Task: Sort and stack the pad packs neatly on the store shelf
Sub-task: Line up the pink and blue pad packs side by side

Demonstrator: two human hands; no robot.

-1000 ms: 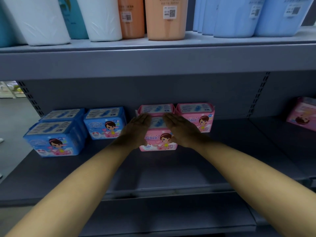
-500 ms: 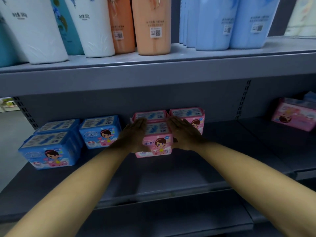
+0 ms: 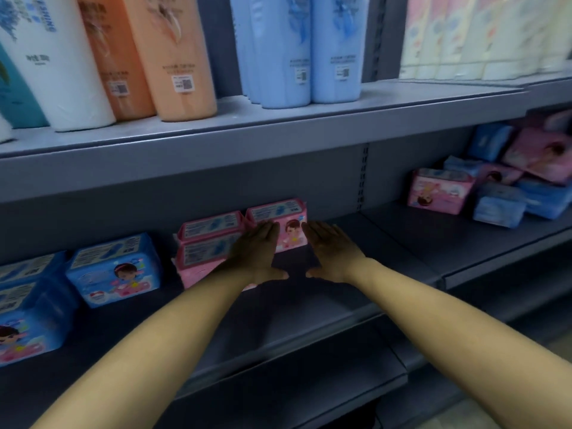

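Three pink pad packs stand on the grey shelf (image 3: 309, 308): a front pack (image 3: 198, 261), one behind it (image 3: 210, 226), and a third pack (image 3: 278, 212) to their right at the back. My left hand (image 3: 257, 252) and my right hand (image 3: 329, 250) hover flat with straight fingers in front of the third pack, a gap between them, holding nothing. The left hand overlaps the front pack's right side. Blue pad packs (image 3: 114, 267) stand in a row to the left. A jumbled heap of pink and blue packs (image 3: 495, 187) lies on the shelf section to the right.
The upper shelf (image 3: 278, 131) overhangs with tall bottles: white (image 3: 58, 57), orange (image 3: 173, 54), light blue (image 3: 306, 48) and pale ones (image 3: 483, 32) at far right. A slotted upright (image 3: 363, 174) divides the back wall. A lower shelf edge (image 3: 278, 394) juts out beneath my forearms.
Both hands have left the sides of the front pink pack and moved right, in front of the back right pink pack. My view has swung right, revealing the jumbled heap.
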